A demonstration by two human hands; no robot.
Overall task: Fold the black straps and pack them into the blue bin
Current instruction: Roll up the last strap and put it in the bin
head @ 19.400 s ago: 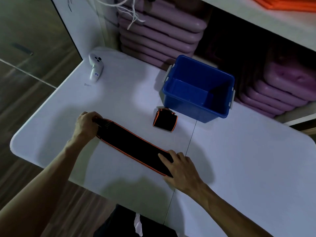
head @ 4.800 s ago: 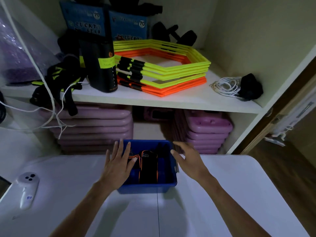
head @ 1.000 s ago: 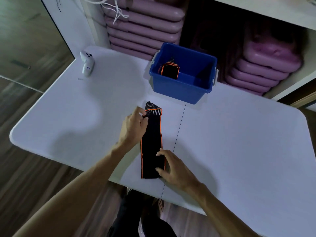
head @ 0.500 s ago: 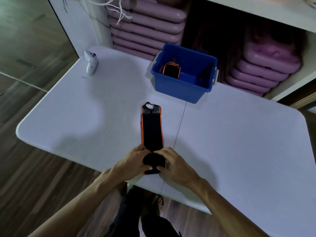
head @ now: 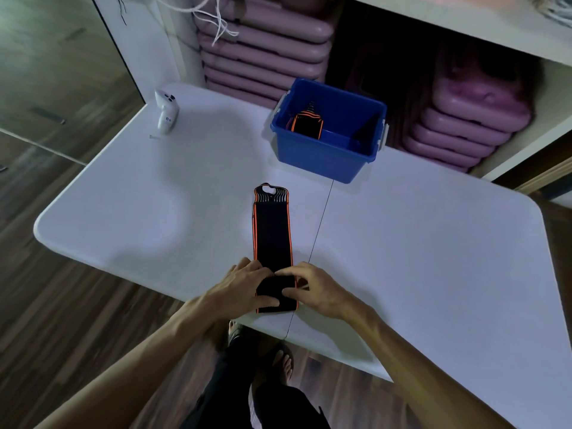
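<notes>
A black strap with orange edges [head: 272,233] lies flat on the white table [head: 418,243], running from the near edge toward the blue bin [head: 322,159]. Its near end is turned over into a small fold. My left hand [head: 244,286] grips that fold from the left, and my right hand [head: 315,289] pinches it from the right. The far end of the strap has a looped tab with white stitching. Inside the bin, folded black-and-orange straps [head: 306,122] stand against the left wall.
A white handheld controller [head: 167,111] lies at the table's far left corner. Stacked purple cases [head: 263,54] fill the shelf behind the bin, with white cords [head: 216,17] hanging over them. The table's near edge runs just under my hands, with wooden floor below.
My left hand left the strap's far end and joined the right hand at the near end. Both now hold the near end, which has been turned over a little further.
</notes>
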